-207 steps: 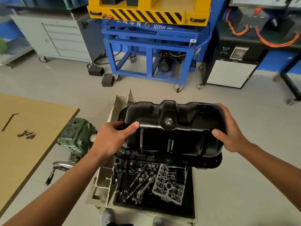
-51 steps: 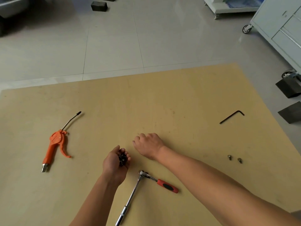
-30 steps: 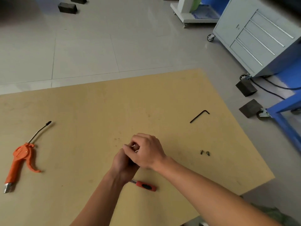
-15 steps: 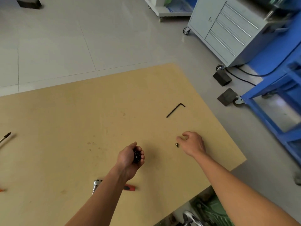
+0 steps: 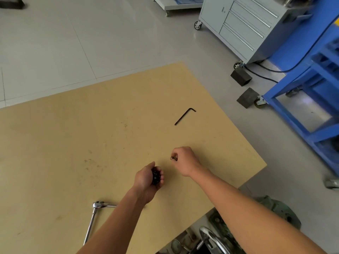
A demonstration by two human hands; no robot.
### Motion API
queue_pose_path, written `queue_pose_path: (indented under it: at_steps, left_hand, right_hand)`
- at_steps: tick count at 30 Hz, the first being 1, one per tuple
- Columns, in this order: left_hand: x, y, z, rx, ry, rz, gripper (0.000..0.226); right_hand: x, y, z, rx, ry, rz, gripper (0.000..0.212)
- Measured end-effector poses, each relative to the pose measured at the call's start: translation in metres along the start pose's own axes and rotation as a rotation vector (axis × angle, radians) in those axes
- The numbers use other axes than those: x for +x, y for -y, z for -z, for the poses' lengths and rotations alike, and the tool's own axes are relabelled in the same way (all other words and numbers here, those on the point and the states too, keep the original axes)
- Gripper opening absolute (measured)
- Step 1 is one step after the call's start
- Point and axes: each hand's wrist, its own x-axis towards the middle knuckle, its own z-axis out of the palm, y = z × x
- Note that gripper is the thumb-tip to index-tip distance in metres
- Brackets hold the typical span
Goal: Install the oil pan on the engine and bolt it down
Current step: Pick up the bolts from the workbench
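Looks like the bolt-gathering stage. Left hand fingers curl round small dark bolts. Right hand fingers pinch small metal bolts over the tan wooden worktop. The oil pan is out of view, and bolting down is probably all left.

Tan wooden tabletop with a black hex key and a steel ratchet wrench on it

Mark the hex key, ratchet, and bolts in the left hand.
hex key [image 5: 183, 116]: head view, middle of long arm.
ratchet [image 5: 96, 205]: head view, shiny head.
bolts [image 5: 156, 176]: head view, dark cluster in left hand [image 5: 145, 180].
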Motion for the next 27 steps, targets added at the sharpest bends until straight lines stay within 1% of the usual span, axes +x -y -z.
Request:
queue_pose_path:
  at_steps: [4, 9, 11, 13, 15, 17, 19, 21, 23, 26, 27]
  left_hand:
    - [0.003, 0.000, 0.004, 0.008, -0.039, -0.014, 0.035]
    - [0.001, -0.001, 0.006, 0.044, -0.065, -0.055, 0.030]
    - [-0.005, 0.001, 0.002, 0.054, -0.036, -0.077, 0.026]
    - [-0.015, 0.004, -0.007, 0.063, 0.038, -0.103, 0.023]
    - [-0.029, 0.008, -0.017, 0.087, 0.124, -0.119, 0.026]
    - [-0.050, 0.011, -0.030, 0.156, 0.189, -0.119, 0.028]
    - [-0.078, 0.017, -0.047, 0.288, 0.247, -0.143, 0.038]
    - [-0.114, 0.029, -0.072, 0.440, 0.351, -0.192, 0.044]
    - [-0.155, 0.047, -0.100, 0.541, 0.473, -0.224, 0.045]
    - [-0.219, 0.083, -0.139, 0.611, 0.654, -0.229, 0.051]
    - [-0.240, 0.098, -0.150, 0.638, 0.712, -0.215, 0.050]
  right_hand:
    - [-0.010, 0.014, -0.007, -0.030, 0.083, 0.062, 0.014]
    - [-0.034, 0.030, 0.009, 0.136, 0.055, 0.067, 0.011]
    - [-0.048, 0.042, 0.020, 0.163, 0.072, 0.124, 0.010]
    - [-0.066, 0.052, 0.033, 0.140, 0.114, 0.187, 0.014]
    - [-0.085, 0.055, 0.051, 0.141, 0.085, 0.195, 0.016]
    - [-0.111, 0.052, 0.074, 0.215, -0.035, 0.156, 0.012]
    - [-0.143, 0.044, 0.098, 0.337, -0.180, 0.112, 0.008]
    - [-0.182, 0.034, 0.121, 0.430, -0.304, 0.096, 0.005]
    - [-0.226, 0.021, 0.140, 0.469, -0.440, 0.092, 0.004]
    - [-0.301, -0.005, 0.169, 0.479, -0.729, 0.078, 0.002]
    - [-0.328, -0.014, 0.177, 0.495, -0.814, 0.063, 0.005]
